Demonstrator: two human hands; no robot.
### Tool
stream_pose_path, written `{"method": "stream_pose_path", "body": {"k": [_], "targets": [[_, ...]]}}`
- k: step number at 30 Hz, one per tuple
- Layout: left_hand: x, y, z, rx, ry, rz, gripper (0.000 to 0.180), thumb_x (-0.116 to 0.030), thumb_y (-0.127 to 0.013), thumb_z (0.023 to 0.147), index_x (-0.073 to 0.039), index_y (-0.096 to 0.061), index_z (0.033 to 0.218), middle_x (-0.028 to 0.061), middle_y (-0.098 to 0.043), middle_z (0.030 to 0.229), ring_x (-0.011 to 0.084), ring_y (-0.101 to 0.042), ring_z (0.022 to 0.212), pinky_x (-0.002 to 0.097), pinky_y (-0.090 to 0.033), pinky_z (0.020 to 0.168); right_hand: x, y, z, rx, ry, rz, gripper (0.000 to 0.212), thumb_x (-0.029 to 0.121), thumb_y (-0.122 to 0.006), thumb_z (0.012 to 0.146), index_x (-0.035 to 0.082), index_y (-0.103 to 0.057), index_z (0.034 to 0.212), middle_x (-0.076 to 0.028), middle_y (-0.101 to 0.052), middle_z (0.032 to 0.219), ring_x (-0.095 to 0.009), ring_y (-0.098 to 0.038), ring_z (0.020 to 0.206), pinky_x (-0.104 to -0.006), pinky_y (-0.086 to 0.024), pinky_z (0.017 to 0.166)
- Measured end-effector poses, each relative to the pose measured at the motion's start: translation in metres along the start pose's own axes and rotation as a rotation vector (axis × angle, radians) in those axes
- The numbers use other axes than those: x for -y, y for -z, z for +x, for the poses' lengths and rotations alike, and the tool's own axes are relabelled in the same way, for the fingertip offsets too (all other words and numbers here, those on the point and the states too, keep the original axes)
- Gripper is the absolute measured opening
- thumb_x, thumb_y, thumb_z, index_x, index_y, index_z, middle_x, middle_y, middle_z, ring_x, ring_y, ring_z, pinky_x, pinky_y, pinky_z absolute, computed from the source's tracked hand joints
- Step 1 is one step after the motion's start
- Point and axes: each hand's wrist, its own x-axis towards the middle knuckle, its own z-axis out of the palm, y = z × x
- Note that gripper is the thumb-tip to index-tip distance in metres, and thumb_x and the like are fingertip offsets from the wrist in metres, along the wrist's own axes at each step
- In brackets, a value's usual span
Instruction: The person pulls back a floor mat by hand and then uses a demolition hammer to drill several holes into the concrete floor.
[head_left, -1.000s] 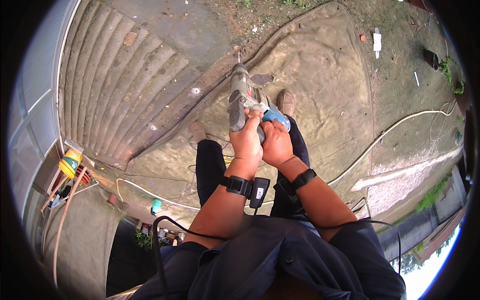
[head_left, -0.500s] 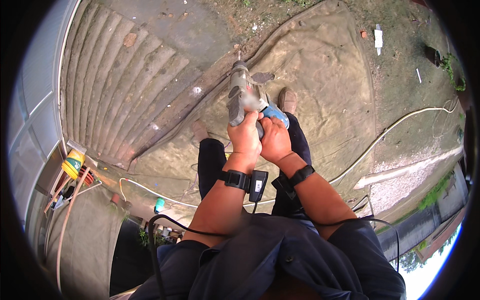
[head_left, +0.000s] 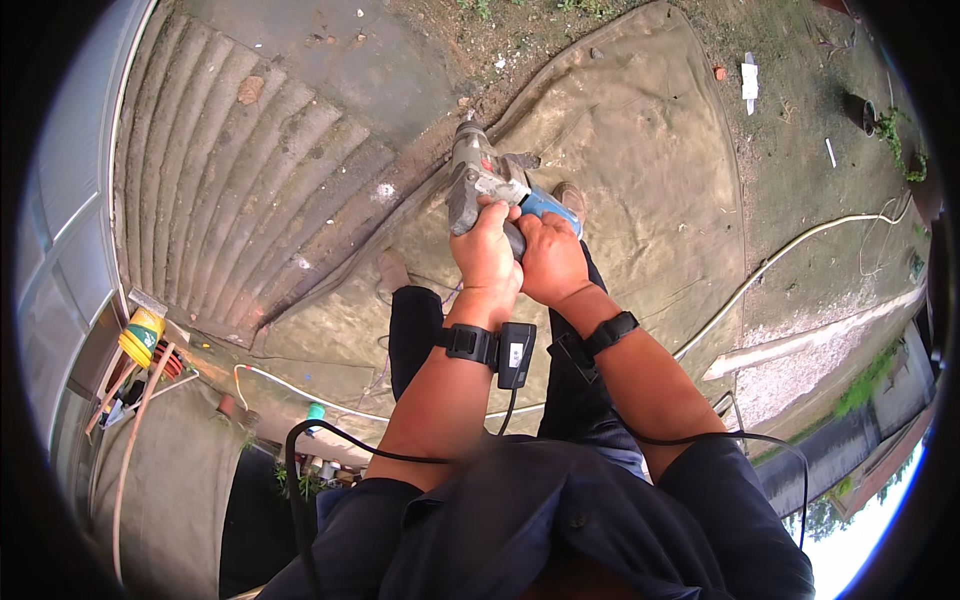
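Both hands hold a dusty grey rotary hammer drill out in front of my legs. Its nose points away from me and ends by the dirt strip at the edge of the ground cloth. My left hand is closed around the rear grip area, thumb on top of the grey housing. Close against it, my right hand is closed around the drill beside the blue housing section. Part of the grip is hidden under my fingers. Only a short bit of metal shows beyond the chuck.
A brown ground cloth lies under my shoes. Ridged grey sheets lie to the left, beside a pale wall panel. A pale hose curves across behind my legs. A yellow-green bucket stands at lower left.
The view has shifted slightly. My hands and the drill sit a little further left in the picture, and less of the bit shows beyond the chuck. Both hands keep their grip.
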Motion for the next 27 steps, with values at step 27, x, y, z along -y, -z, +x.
{"method": "stream_pose_path", "body": {"k": [27], "targets": [[0.004, 0.016, 0.048, -0.018, 0.044, 0.017, 0.011, 0.0, -0.064, 0.081, -0.006, -0.06, 0.089, 0.0058, -0.062, 0.082, 0.0194, -0.061, 0.072, 0.0337, -0.052, 0.071, -0.009, -0.038, 0.03, 0.025, -0.004, -0.014, 0.032, 0.018, -0.062, 0.079, 0.002, -0.061, 0.107, -0.018, -0.068, 0.089, -0.036, -0.063, 0.091, -0.0422, -0.048, 0.087]]}}
